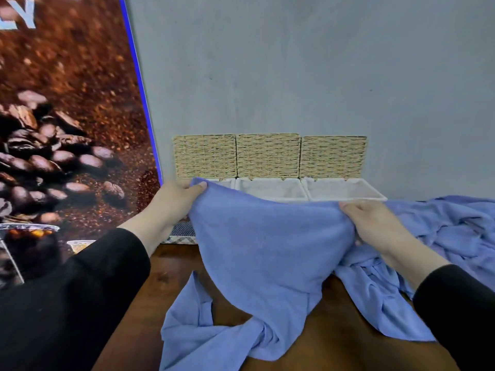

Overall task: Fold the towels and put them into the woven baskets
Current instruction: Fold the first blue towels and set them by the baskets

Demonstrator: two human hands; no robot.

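**Limp towel, held by its top edge**

Head view: the left hand pinches one corner of the blue towel, and the right hand grips the top edge. It hangs over the table, before the baskets. Light and floppy, probably; corners are best. More towels lie right.

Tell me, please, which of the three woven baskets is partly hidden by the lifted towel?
The leftmost basket, beside the left hand; the held blue towel covers most of its opening, while the other two show their white liners.
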